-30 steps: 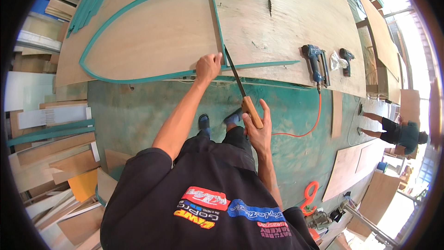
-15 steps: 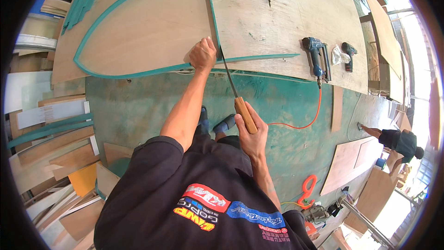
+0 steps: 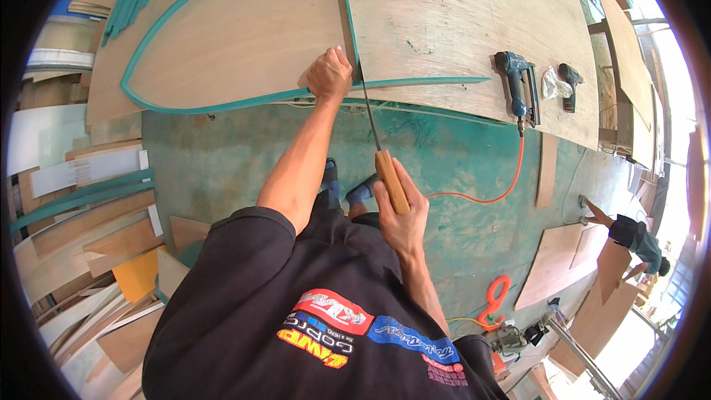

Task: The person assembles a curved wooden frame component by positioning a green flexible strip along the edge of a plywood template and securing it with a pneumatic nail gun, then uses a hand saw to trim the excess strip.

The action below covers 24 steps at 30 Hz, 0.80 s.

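Observation:
A handsaw (image 3: 392, 184) with a wooden handle and a narrow dark blade is in my right hand (image 3: 406, 216), fingers wrapped round the handle. Its blade reaches up to the table edge, where a teal crosspiece strip (image 3: 349, 15) meets a curved teal strip (image 3: 207, 110). Just left of this joint, my left hand (image 3: 329, 74) is closed and pressed down over the curved strip. Its fingertips are hidden, so I cannot tell what it grips. A straight end of teal strip (image 3: 426, 81) runs right from the joint along the plywood tabletop (image 3: 452, 37).
A nail gun (image 3: 513, 81) with an orange hose (image 3: 516, 167) lies at the table's right, beside a cordless drill (image 3: 569, 87) and a crumpled white bag (image 3: 554, 83). Board offcuts (image 3: 118, 244) are stacked at left. Another person (image 3: 643, 241) bends over boards at far right.
The saw has drawn slightly back toward me relative to the table. My left hand keeps its place by the joint. The view has shifted a little, and the other person's arms and body have moved.

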### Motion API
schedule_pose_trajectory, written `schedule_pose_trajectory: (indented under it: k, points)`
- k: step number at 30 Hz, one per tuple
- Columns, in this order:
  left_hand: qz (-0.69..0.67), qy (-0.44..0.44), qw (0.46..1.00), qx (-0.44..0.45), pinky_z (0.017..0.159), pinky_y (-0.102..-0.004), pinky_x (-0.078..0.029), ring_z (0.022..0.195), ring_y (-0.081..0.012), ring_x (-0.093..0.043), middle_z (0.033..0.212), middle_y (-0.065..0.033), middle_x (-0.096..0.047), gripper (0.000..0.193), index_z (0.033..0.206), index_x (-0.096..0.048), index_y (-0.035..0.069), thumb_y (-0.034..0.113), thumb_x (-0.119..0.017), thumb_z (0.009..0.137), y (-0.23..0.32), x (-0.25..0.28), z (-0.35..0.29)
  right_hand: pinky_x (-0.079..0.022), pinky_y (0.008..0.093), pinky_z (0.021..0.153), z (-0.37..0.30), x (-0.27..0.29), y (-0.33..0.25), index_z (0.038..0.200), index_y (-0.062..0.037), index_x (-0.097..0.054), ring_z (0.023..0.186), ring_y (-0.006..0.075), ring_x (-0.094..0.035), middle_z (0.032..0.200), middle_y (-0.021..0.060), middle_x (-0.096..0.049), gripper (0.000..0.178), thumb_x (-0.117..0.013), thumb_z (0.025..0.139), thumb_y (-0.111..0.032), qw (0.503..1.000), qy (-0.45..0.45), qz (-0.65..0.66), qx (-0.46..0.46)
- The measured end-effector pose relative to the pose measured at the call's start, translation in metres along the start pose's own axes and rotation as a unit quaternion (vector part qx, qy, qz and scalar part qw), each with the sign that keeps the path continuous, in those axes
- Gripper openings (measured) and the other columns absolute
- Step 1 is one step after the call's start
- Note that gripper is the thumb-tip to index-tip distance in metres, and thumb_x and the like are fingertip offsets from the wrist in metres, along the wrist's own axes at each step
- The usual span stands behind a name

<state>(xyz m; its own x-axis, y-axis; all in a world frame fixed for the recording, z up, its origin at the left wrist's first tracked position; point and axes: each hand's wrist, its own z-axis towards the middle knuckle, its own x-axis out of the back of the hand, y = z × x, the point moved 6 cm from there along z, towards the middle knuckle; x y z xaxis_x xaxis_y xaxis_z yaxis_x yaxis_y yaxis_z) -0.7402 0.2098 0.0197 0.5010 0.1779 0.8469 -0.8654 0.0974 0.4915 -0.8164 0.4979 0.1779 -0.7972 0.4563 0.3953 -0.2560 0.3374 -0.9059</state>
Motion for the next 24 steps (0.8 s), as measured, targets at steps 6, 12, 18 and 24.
schedule_pose_trajectory:
  k: [6, 12, 18, 24]
  points:
    - [-0.001, 0.005, 1.000, 0.023, 0.066, -0.0515, -0.056, 0.073, -0.0411, -0.071, 0.079, -0.0196, -0.073, 0.039, 0.080, -0.070, 0.003, 0.030, -0.051, 0.103, -0.001, 0.003, 0.000, -0.055, 0.0275, 0.076, 0.011, 0.000, 0.006, 0.138, 0.0043, -0.061, 0.083, 0.0113, -0.068, 0.096, 0.0121, -0.075, 0.048, -0.068, 0.092, -0.007, 0.999, -0.021, 0.044, -0.023]
    - [-0.008, 0.009, 1.000, 0.021, 0.065, -0.0519, -0.055, 0.072, -0.0409, -0.071, 0.079, -0.0192, -0.073, 0.038, 0.079, -0.069, 0.004, 0.029, -0.053, 0.102, -0.003, 0.002, 0.000, -0.055, 0.0282, 0.084, 0.005, 0.017, 0.006, 0.139, 0.0034, -0.061, 0.093, 0.0105, -0.068, 0.101, 0.0130, -0.076, 0.049, -0.068, 0.091, -0.006, 0.997, -0.046, 0.011, -0.054]
    - [-0.008, 0.025, 1.000, 0.014, 0.064, -0.0520, -0.055, 0.071, -0.0405, -0.070, 0.077, -0.0182, -0.072, 0.037, 0.078, -0.069, 0.004, 0.028, -0.053, 0.101, -0.006, 0.003, 0.004, -0.054, 0.0279, 0.086, 0.016, 0.013, 0.004, 0.137, 0.0036, -0.062, 0.095, 0.0115, -0.068, 0.105, 0.0139, -0.076, 0.048, -0.068, 0.090, -0.006, 0.997, -0.052, 0.023, -0.047]
    - [-0.004, 0.023, 1.000, 0.018, 0.063, -0.0519, -0.055, 0.069, -0.0404, -0.070, 0.075, -0.0185, -0.072, 0.036, 0.076, -0.068, 0.004, 0.027, -0.055, 0.100, -0.001, 0.005, -0.005, -0.054, 0.0284, 0.085, 0.023, 0.008, 0.016, 0.136, 0.0035, -0.063, 0.095, 0.0120, -0.068, 0.105, 0.0144, -0.076, 0.047, -0.068, 0.091, -0.006, 0.999, -0.041, 0.014, -0.014]
